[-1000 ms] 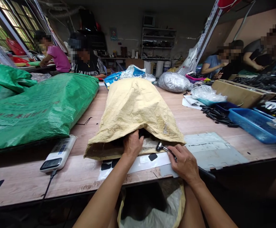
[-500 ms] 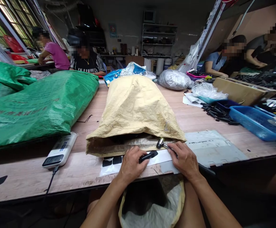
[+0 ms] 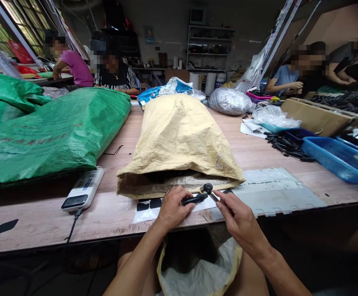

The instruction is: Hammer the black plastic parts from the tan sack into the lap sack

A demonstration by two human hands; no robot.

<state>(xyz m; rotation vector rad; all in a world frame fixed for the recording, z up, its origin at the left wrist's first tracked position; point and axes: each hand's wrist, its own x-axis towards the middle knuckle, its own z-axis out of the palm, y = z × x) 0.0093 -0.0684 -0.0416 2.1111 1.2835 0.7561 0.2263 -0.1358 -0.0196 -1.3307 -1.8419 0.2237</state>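
Near the table's front edge, my left hand [image 3: 175, 207] is closed around a slim black plastic piece [image 3: 196, 200], whose exact kind I cannot make out. My right hand [image 3: 239, 216] grips a small hammer [image 3: 208, 188] by its handle, and the dark round head is just above the tip of the black piece. Beneath both hands lies a white sheet with black stickers [image 3: 143, 205]. Right behind them a yellow woven sack [image 3: 182, 139] lies with its mouth towards me, its inside dark. A second open sack [image 3: 197, 271] hangs below the table edge between my legs.
A green sack [image 3: 58, 127] fills the left, beside a white power bank [image 3: 83, 191] with a cable. To the right are a grey board [image 3: 277, 191], a blue basket [image 3: 329, 162] and a pile of black parts [image 3: 286, 146]. Several people sit around the table.
My right hand has lifted and turned the hammer, so its head now stands over the black piece. The left hand stays in place with its piece. The view has shifted slightly.
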